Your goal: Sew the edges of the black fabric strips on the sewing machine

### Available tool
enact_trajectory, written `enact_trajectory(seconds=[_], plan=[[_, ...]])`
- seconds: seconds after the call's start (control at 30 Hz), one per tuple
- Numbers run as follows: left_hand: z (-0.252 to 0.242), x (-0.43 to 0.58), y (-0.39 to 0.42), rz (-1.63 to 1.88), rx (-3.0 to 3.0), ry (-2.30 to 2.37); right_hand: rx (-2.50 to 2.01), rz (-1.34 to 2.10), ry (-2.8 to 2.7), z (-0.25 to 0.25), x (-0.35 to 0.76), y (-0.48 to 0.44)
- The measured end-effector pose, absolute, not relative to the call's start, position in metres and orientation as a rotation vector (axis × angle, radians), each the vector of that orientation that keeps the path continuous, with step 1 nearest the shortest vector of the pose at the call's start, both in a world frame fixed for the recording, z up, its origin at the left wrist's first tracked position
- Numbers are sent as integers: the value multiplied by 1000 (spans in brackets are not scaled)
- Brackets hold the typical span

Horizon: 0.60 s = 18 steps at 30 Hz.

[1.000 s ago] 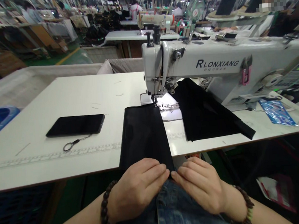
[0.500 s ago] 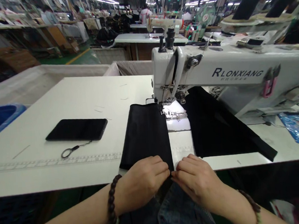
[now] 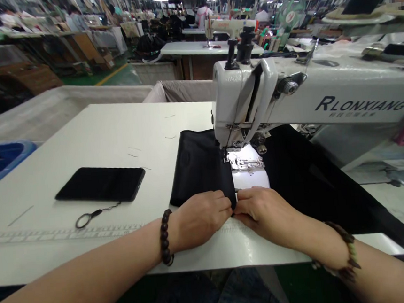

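Under the needle of the white sewing machine (image 3: 274, 88) lies a piece of black fabric (image 3: 201, 165), flat on the table. My left hand (image 3: 202, 217) is closed on its near right corner, fingers bent over the edge. My right hand (image 3: 264, 212) pinches the same edge from the right, its fingertips almost touching the left ones. The lit needle plate (image 3: 247, 166) shows just beyond my right hand. Another black fabric piece (image 3: 318, 184) spreads to the right, partly beneath the machine arm.
A black phone (image 3: 100, 184) with a ring strap (image 3: 84, 220) lies on the white table (image 3: 122, 130), left of the fabric. A printed ruler (image 3: 53, 235) runs along the near side. A blue basket (image 3: 8, 159) stands at the left, pale bins (image 3: 59, 102) behind the table.
Both hands have moved forward, toward the machine, with the fabric edge between their fingers. The fabric's far end has slid further past the needle. The camera view has shifted slightly.
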<state>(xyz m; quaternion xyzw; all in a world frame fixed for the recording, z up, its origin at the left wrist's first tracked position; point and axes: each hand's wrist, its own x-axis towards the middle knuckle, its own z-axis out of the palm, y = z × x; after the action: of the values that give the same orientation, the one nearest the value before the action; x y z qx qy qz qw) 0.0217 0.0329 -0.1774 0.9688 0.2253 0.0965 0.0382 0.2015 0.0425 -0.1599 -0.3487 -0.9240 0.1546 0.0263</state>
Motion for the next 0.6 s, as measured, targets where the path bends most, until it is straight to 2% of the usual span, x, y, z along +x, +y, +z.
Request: enact_trajectory(seconds=[0.37,0.6], plan=[[-180,16,79,303,3095,698,-917,160,-2687,-185,204,75],[-185,13,94,155,3235,813,-1035,-83,-2670,-192,200,85]])
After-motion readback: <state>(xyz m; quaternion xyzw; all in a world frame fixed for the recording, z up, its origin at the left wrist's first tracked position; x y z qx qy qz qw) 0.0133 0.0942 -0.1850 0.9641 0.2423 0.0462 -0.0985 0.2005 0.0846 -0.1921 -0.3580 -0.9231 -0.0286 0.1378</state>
